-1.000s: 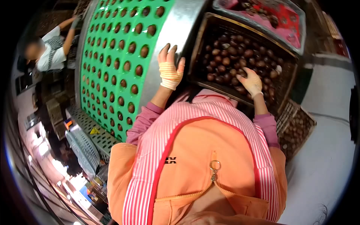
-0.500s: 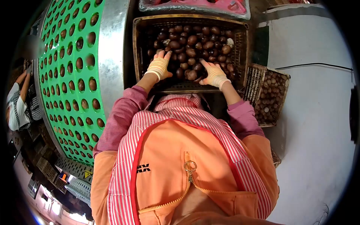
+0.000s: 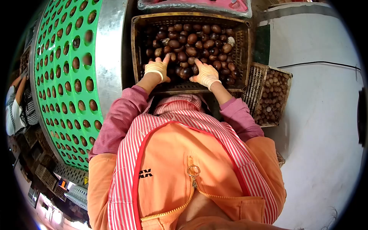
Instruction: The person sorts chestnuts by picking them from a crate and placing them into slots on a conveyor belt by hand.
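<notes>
A brown plastic crate [image 3: 191,15] in front of me holds many round, dark purple-brown fruits [image 3: 191,38] that look like passion fruit. In its near left part, my left hand [image 3: 156,70], in a cream striped fingerless glove, rests among the fruits with its fingers apart. My right hand [image 3: 207,73], gloved the same way, lies on the fruits near the crate's front, fingers spread. Several fruits sit between the two hands. Neither hand visibly grips a fruit, though some fingertips are partly hidden among them.
To the left, a green belt [image 3: 53,90] carries fruits in rows of holes, edged by a metal panel [image 3: 110,50]. Another fruit-filled crate [image 3: 255,90] stands at right. A plastic-lined container [image 3: 191,7] is beyond the crate. Another person [image 3: 17,107] is at far left.
My right hand has moved left and closer to my left hand, narrowing the gap over the fruits. The whole view has shifted slightly.
</notes>
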Tool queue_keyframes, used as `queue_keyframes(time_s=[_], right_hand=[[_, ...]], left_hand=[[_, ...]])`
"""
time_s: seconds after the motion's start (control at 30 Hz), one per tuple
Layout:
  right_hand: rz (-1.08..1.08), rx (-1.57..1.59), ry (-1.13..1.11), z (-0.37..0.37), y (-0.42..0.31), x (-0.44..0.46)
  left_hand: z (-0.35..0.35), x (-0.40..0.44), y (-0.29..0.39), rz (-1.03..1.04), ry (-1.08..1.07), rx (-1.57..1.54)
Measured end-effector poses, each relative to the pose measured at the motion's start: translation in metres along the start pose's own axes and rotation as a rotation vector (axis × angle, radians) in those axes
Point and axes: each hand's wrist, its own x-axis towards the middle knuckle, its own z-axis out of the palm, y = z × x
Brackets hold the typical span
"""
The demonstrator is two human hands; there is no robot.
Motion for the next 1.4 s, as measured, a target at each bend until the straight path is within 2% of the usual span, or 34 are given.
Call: queue_keyframes(time_s=[0.03, 0.1, 0.2, 0.3, 0.43, 0.57, 0.6, 0.77, 0.87, 0.93, 1.03, 1.13, 1.27, 1.37, 1.4], right_hand=[[0.029, 0.005, -0.046, -0.003, -0.004, 0.000], [-0.009, -0.026, 0.034, 0.010, -0.002, -0.005], [-0.049, 0.053, 0.093, 0.020, 0.006, -0.011], [-0.120, 0.327, 0.050, 0.023, 0.016, -0.009], [-0.161, 0.843, 0.084, 0.036, 0.025, 0.005], [-0.011, 1.025, -0.093, 0.019, 0.025, 0.008], [0.054, 1.172, -0.169, 0.012, 0.020, -0.006], [0.069, 1.131, -0.158, 0.021, 0.024, 0.003], [0.132, 1.055, -0.053, 0.034, 0.011, 0.010], [0.082, 1.103, -0.200, 0.029, 0.022, 0.014], [0.078, 1.138, -0.344, 0.009, 0.015, 0.014], [0.086, 1.165, -0.425, 0.004, 0.018, 0.019], [0.044, 1.393, -0.476, 0.007, 0.020, 0.019], [0.103, 1.530, -0.472, 0.012, 0.006, 0.012], [0.186, 1.507, -0.401, 0.026, 0.009, 0.028]], left_hand=[[0.002, 0.002, -0.001, -0.015, -0.013, 0.030], [0.000, -0.002, -0.002, -0.013, -0.041, -0.003], [0.012, -0.005, -0.012, -0.025, -0.045, -0.199], [0.022, -0.018, -0.020, 0.032, -0.020, -0.310], [0.024, -0.033, -0.009, 0.032, 0.023, -0.246], [0.026, -0.023, -0.003, -0.021, 0.044, -0.201], [0.027, -0.022, -0.004, -0.015, 0.029, -0.256], [0.027, -0.036, -0.013, 0.016, -0.087, -0.589], [0.047, -0.029, -0.010, 0.026, 0.064, -0.688], [0.052, -0.026, -0.013, 0.037, 0.106, -0.783], [0.059, -0.005, -0.023, 0.241, 0.152, -0.895], [0.064, -0.005, -0.020, 0.300, 0.129, -0.811], [0.076, 0.010, -0.030, 0.434, 0.120, -0.791], [0.068, 0.005, -0.024, 0.389, 0.141, -0.812], [0.068, 0.002, -0.020, 0.354, 0.179, -0.845]])
